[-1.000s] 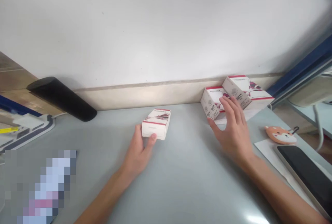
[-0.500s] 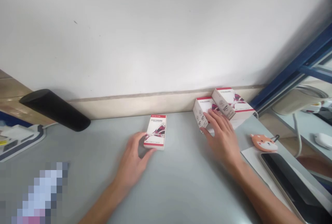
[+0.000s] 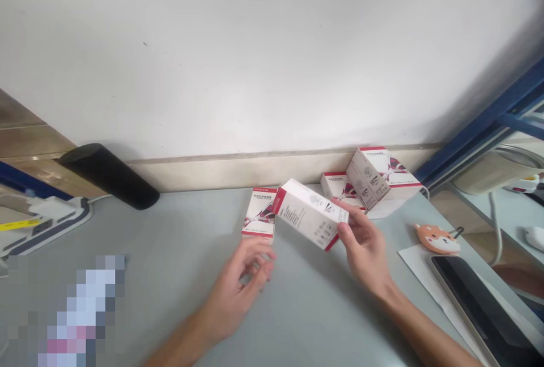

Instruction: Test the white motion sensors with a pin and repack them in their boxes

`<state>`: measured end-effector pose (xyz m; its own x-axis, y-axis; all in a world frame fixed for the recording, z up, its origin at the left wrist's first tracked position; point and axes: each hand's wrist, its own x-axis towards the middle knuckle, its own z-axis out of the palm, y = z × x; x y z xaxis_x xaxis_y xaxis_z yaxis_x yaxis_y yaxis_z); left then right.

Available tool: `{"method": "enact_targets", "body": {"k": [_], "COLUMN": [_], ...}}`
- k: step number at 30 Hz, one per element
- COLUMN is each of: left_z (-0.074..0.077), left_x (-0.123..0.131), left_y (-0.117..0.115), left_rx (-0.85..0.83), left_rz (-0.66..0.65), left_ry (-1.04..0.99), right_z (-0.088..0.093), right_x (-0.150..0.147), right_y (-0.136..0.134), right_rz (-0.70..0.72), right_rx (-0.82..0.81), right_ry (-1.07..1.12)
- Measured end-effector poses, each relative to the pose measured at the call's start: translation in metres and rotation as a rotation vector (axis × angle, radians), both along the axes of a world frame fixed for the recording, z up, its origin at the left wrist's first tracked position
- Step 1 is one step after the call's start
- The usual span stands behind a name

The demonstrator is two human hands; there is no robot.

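My right hand (image 3: 368,245) grips a white-and-red detector box (image 3: 312,214) by its right end, thumb on the near side. The box is tilted, with a printed side toward me and its far left end by the upright edge of another box. That second detector box (image 3: 260,211) lies on the table, its printed front face up. Just in front of it my left hand (image 3: 244,279) hovers with loosely curled fingers and nothing in them. On the right, more detector boxes are piled: a lower box (image 3: 338,183) and a box leaning on top (image 3: 369,180).
A black cylinder (image 3: 113,177) lies at the back left near a power strip (image 3: 55,222). At right are a phone (image 3: 476,304) on white paper (image 3: 419,265) and an orange animal-faced pouch (image 3: 440,239). A wall (image 3: 255,72) rises behind the table.
My right hand has lifted a box from the pile and brought it left. My left hand has let go of the box on the table and drawn slightly nearer to me.
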<state>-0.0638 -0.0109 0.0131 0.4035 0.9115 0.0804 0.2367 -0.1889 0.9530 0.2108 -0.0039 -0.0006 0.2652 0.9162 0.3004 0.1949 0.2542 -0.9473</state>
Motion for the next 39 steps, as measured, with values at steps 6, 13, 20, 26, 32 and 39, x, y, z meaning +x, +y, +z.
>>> {"method": "enact_targets", "body": {"k": [6, 13, 20, 26, 32, 39], "left_z": [-0.011, -0.004, -0.006, -0.011, -0.013, -0.013], "left_x": [0.001, -0.002, 0.001, -0.002, 0.004, 0.004], "left_y": [-0.002, -0.006, -0.011, -0.015, -0.022, -0.02], "left_rx": [-0.217, -0.258, -0.151, -0.07, -0.009, 0.107], "left_rz": [-0.049, 0.142, -0.024, -0.033, -0.001, -0.04], "left_ry": [-0.212, -0.162, -0.075, 0.062, 0.092, 0.162], "right_z": [0.01, 0.019, 0.015, 0.021, 0.016, 0.018], "right_x": [-0.024, -0.018, -0.021, -0.019, -0.021, -0.021], "right_y": [-0.024, -0.023, -0.027, -0.029, -0.03, -0.03], "right_rz": [0.491, 0.71, 0.567, 0.482, 0.443, 0.388], "right_rx": [-0.182, -0.172, 0.109, 0.385, 0.476, 0.559], "right_ry": [0.265, -0.108, -0.263, -0.534, -0.484, -0.528]}}
